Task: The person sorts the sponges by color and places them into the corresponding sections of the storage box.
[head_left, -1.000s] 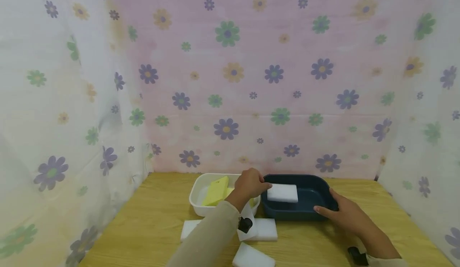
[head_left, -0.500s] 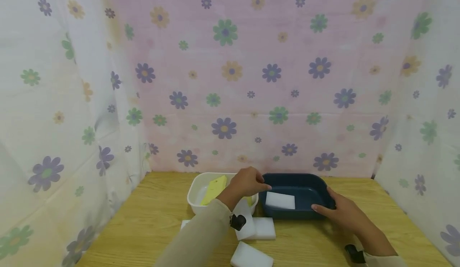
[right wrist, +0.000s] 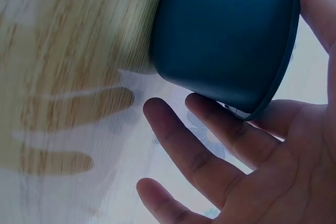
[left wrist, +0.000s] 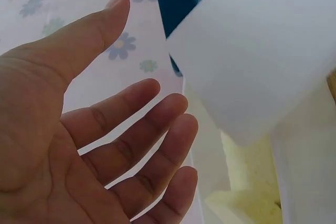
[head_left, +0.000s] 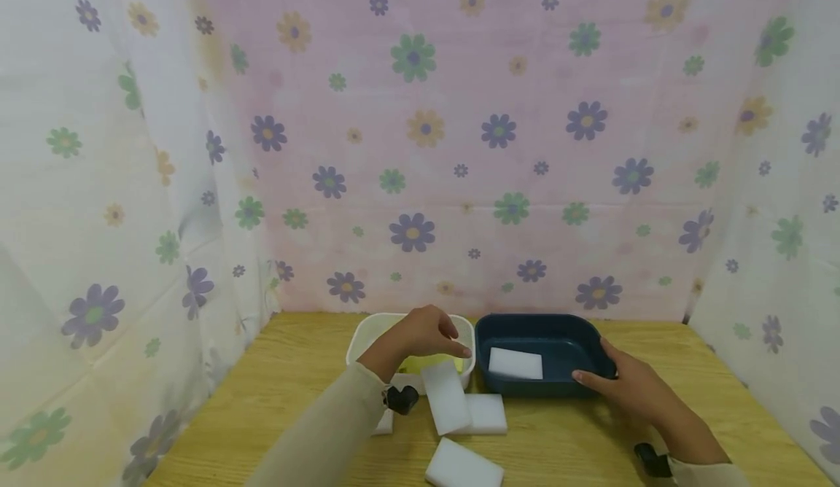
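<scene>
My left hand (head_left: 420, 337) hovers over the white tub (head_left: 357, 341), fingers loosely bent and holding nothing. In the left wrist view the palm (left wrist: 31, 150) is bare, and a white sponge (left wrist: 257, 51) stands apart from the fingertips. That white sponge (head_left: 448, 398) leans on the white tub's front rim. Yellow sponges (head_left: 426, 363) inside this tub are partly hidden by my hand. Another white sponge (head_left: 515, 364) lies inside the dark blue tub (head_left: 571, 352), at its left end. My right hand (head_left: 630, 388) grips this tub's right end, thumb over the rim and fingers against the outside (right wrist: 226, 40).
On the wooden table (head_left: 558, 443), one white sponge (head_left: 487, 414) lies beside the leaning one and another (head_left: 464, 465) lies at the front. A further white sponge (head_left: 384, 423) is partly covered by my left sleeve. A flowered curtain (head_left: 420, 144) closes off the back and sides.
My left hand has let go of the white sponge, which dropped flat into the dark blue tub. The hand then moved left over the white tub. My right hand keeps its hold.
</scene>
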`<state>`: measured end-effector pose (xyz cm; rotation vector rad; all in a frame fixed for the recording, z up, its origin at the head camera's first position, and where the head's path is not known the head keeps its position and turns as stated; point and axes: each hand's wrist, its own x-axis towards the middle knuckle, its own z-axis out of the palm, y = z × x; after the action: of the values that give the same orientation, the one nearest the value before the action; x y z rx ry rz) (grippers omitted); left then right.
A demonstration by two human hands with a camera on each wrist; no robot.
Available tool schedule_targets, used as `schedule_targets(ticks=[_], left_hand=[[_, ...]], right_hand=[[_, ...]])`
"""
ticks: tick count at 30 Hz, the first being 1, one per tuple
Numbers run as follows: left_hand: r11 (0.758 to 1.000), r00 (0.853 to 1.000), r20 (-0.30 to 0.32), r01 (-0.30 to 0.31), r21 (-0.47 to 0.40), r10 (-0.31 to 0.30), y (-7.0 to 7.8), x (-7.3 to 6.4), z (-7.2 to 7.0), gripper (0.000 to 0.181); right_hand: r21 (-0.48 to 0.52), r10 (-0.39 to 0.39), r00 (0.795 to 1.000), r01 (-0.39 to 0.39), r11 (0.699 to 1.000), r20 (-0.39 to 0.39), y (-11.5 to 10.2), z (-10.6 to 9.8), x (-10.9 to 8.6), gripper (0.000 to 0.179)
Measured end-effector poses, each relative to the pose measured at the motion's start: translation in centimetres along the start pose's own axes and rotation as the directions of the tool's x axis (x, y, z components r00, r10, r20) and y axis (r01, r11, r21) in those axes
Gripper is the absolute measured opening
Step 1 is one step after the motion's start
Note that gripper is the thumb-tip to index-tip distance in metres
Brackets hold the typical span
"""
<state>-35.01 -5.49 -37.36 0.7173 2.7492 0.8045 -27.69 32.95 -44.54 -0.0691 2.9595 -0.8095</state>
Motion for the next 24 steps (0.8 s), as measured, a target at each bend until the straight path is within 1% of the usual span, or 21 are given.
schedule_targets(ticks=[6,11,18,24], left_hand=[[0.997,1.000,-0.010,-0.002,-0.082,0.001,-1.4,-1.5,-0.7,0.052],[0.992,1.000,-0.006,-0.005,-0.130,0.004,-2.2,-2.6,-0.8,0.054],[0.979,1.000,-0.002,-0.002,-0.205,0.002,-3.2,-3.7,-0.3,0.057],[0.970,1.000,-0.001,-0.014,-0.243,0.014,-4.0,-4.4,0.6,0.052]], right_hand=[[-0.002,-0.001,1.000,0.001,1.000,0.004,0.1,0.0,0.1,0.114],[-0.002,0.010,1.000,-0.010,1.000,0.006,0.2,0.1,0.2,0.115],[-0.012,0.001,1.000,-0.001,1.000,-0.005,0.4,0.2,0.2,0.114],[-0.009,0.001,1.000,-0.001,1.000,-0.004,0.4,0.3,0.2,0.115]])
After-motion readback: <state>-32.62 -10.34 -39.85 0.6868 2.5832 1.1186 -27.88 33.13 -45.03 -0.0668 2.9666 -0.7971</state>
